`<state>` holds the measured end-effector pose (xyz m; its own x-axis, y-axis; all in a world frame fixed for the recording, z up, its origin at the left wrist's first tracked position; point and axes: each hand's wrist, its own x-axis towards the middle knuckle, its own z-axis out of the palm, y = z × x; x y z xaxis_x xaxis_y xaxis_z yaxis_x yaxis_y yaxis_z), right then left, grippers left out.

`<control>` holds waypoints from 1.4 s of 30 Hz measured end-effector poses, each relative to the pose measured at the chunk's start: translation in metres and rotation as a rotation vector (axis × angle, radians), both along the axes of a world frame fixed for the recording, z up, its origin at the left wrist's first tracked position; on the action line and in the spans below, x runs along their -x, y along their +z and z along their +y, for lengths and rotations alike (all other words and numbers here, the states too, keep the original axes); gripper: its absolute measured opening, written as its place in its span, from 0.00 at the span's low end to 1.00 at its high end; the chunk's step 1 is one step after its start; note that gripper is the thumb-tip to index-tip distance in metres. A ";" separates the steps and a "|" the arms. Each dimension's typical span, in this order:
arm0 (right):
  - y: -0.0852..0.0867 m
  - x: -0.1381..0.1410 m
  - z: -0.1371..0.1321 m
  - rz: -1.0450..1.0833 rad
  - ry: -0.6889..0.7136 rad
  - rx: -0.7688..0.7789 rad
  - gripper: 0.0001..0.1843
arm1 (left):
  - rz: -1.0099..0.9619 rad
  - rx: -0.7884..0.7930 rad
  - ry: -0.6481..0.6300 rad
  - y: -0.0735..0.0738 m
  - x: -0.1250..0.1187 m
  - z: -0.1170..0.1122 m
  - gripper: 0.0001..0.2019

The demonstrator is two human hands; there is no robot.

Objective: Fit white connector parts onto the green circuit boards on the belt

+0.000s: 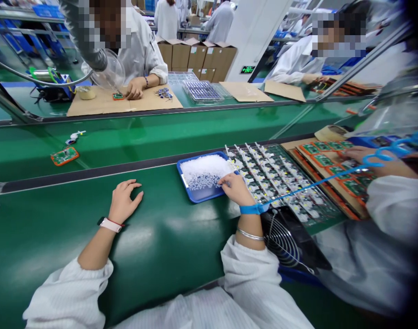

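My left hand (124,201) rests on the green tabletop (154,233) with its fingers apart, holding nothing. At the right edge of a shallow blue tray (195,200), my right hand (237,188) has its thumb and fingertips pinched together over small white translucent pieces (204,171). What lies between those fingertips is too small to make out. A blue wrist strap (250,209) with a coiled cord circles my right wrist. Just beyond this hand, rows of small white parts with yellow spots (264,169) lie on a clear sheet.
A black fan (287,242) stands beside my right forearm. At right, a co-worker's hand (358,154) is over orange-edged circuit boards (327,160) on cardboard. Another circuit board (65,156) lies on the green strip ahead. Across it, another co-worker's hand (136,88) is near a small board.
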<state>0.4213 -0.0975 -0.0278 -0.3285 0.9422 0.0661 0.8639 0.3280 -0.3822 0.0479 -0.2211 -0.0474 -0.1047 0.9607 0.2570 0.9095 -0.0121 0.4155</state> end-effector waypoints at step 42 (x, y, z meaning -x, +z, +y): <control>0.025 0.016 -0.013 -0.036 -0.165 0.017 0.19 | 0.108 0.117 -0.038 -0.010 0.019 0.014 0.25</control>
<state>0.4055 -0.1108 -0.0024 -0.1711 0.9844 0.0402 0.9188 0.1741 -0.3543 0.0288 -0.2068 -0.0574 -0.0458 0.9874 0.1512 0.9487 -0.0044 0.3161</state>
